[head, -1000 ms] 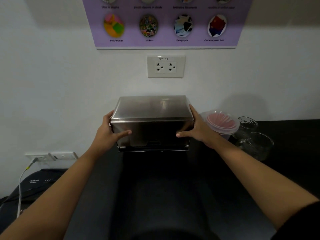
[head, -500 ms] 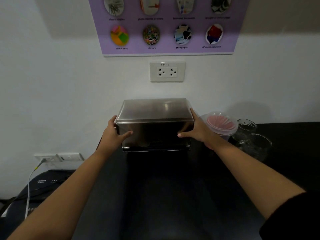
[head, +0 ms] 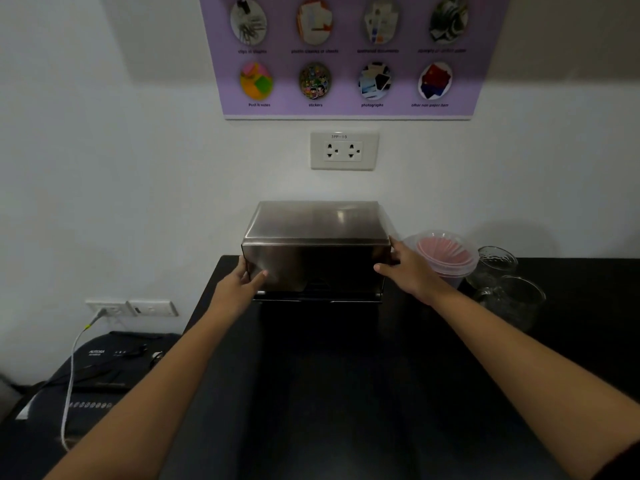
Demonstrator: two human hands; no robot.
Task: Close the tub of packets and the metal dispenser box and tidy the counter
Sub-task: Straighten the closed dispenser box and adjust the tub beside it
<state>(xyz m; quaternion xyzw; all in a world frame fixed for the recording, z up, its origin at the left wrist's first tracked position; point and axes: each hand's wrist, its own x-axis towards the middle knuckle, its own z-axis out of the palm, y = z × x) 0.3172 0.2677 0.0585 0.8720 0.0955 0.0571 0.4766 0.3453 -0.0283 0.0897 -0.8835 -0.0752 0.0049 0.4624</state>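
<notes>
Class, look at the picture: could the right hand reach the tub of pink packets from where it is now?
Probably yes. The right hand rests on the metal box's right side, and the tub stands just right of it on the counter, with nothing between. The glass jars sit farther right, out of the way.

The metal dispenser box (head: 317,249), lid shut, stands upright on the black counter (head: 346,375) between the fingers (head: 258,274) of both hands. Just right of the right fingers, the clear tub of pink packets (head: 441,254) has its lid on.
</notes>
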